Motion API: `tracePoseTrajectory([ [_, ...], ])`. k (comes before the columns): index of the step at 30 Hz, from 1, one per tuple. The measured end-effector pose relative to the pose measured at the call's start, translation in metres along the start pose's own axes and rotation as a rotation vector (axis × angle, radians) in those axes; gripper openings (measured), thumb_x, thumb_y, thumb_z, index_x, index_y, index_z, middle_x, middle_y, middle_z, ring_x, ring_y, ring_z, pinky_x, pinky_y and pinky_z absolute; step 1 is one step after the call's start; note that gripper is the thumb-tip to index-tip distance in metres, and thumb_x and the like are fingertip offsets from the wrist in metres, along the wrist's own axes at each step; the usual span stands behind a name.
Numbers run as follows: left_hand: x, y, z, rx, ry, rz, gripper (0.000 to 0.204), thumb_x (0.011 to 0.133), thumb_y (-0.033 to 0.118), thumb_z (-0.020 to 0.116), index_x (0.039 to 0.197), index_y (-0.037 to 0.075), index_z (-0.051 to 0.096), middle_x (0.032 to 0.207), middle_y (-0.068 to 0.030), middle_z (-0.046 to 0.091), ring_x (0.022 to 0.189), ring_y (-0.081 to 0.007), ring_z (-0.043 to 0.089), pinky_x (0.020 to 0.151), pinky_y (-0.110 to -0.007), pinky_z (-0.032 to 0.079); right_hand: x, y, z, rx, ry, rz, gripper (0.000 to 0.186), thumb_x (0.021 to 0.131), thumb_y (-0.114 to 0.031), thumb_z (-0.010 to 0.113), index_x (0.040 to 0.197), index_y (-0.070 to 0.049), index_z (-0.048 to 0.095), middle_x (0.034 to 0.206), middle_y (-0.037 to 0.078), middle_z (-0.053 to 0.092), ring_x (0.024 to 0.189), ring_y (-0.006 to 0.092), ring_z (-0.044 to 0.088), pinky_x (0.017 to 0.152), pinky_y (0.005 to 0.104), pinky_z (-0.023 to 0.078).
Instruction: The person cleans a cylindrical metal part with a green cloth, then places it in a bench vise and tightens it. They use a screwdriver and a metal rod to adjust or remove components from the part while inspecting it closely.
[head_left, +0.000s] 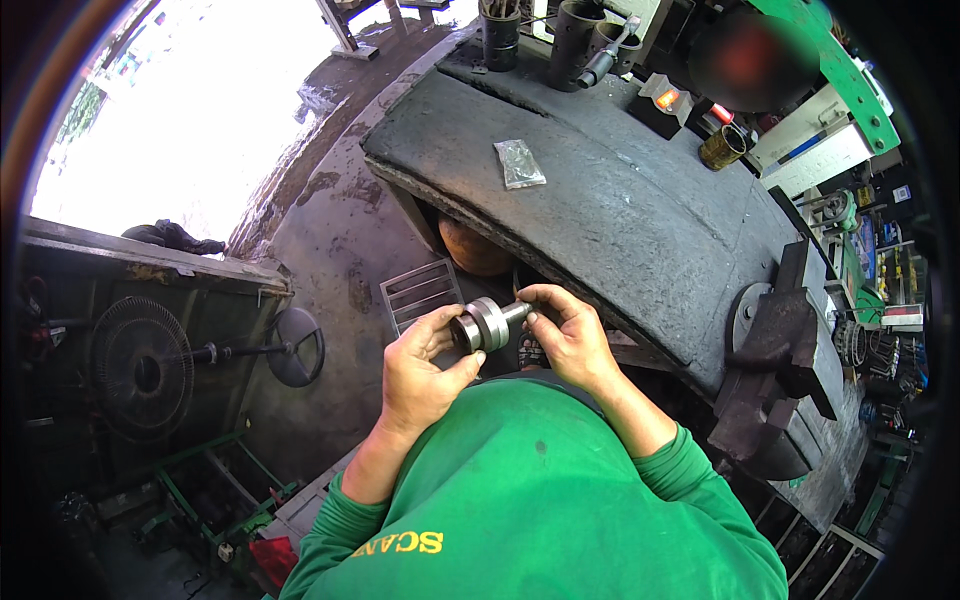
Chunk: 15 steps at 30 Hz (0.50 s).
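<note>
Between my two hands, in front of my body, is a shiny metal part with a thick ringed body and a thinner shaft toward the right. My left hand grips the ringed end, thumb below and fingers above. At the shaft end, my right hand pinches with thumb and forefinger. The part lies almost level, held off the workbench's near edge. A small clear plastic bag rests on the dark workbench beyond my hands.
A heavy vise is mounted at the bench's right end. Dark metal cups and a rusty can stand along its far side. On the left are a pedestal fan and a metal grate on the floor.
</note>
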<state>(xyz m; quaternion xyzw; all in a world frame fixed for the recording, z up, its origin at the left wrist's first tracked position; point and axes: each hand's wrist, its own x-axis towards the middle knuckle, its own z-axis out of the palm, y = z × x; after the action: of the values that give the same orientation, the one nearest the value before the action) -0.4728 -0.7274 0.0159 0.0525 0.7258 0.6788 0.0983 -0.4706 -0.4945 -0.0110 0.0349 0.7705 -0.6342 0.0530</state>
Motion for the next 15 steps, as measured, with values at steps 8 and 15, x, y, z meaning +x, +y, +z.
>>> tracePoseTrajectory([
  [8,0.0028,-0.0029,-0.0004,0.184,-0.032,0.161,0.065,0.077,-0.011,0.082,0.138,-0.006,0.062,0.133,-0.0175,0.071,0.121,-0.0257,0.072,0.107,-0.038,0.058,0.0001,0.0012,-0.0001,0.006,-0.004,0.013,0.032,0.096,-0.003,0.066,0.128,-0.001,0.069,0.112,0.013,0.075,0.102,0.0204,0.070,0.095,0.0355,0.055],
  [15,0.0074,0.0027,-0.0028,0.447,-0.037,0.433,0.059,0.073,-0.007,0.085,0.129,-0.005,0.068,0.131,-0.0189,0.072,0.119,-0.0273,0.074,0.103,-0.038,0.060,0.0011,0.0029,-0.0007,-0.013,-0.017,0.034,0.032,0.096,-0.003,0.065,0.127,-0.001,0.070,0.116,0.014,0.075,0.107,0.0220,0.071,0.098,0.0361,0.055],
])
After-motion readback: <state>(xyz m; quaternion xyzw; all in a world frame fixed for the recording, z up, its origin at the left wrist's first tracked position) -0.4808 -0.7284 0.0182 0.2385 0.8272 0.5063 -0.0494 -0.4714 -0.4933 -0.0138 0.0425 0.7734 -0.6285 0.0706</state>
